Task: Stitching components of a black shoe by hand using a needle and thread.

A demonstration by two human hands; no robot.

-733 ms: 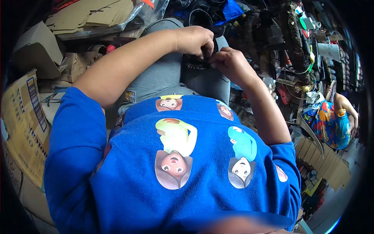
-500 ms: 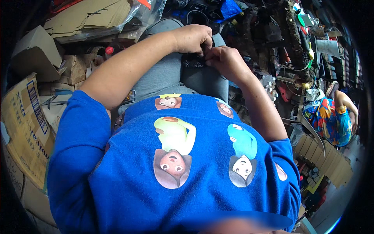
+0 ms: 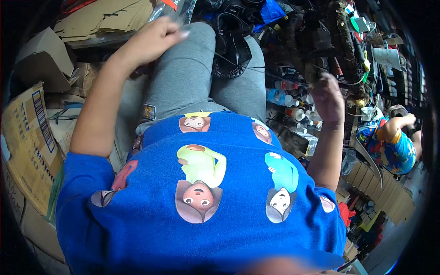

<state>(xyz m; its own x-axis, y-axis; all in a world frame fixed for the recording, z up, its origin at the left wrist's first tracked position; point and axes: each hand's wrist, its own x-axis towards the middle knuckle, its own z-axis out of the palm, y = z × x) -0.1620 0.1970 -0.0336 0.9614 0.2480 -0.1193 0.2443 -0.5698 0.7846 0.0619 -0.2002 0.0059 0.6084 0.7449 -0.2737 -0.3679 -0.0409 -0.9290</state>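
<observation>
A black shoe [image 3: 232, 57], with a row of stitches along its near edge, is held between my knees. A dark thread [image 3: 279, 77] stretches from it toward both sides. My left hand [image 3: 158, 40] is raised beyond my left thigh, fingers closed, at the thread's left end. My right hand [image 3: 328, 98] is out to the right, blurred by motion, its fingers curled at the other end. Whether it holds a small tool as well cannot be made out.
Flat cardboard sheets [image 3: 107, 20] and boxes [image 3: 43, 59] are stacked on the left. Several plastic bottles [image 3: 279, 97] stand right of my legs. At the far right another person in bright patterned clothing [image 3: 389, 144] sits near a row of wooden slats [image 3: 378, 190].
My hands have moved apart from together over the shoe, the left one to the left and the right one to the right. The thread is now drawn out between them.
</observation>
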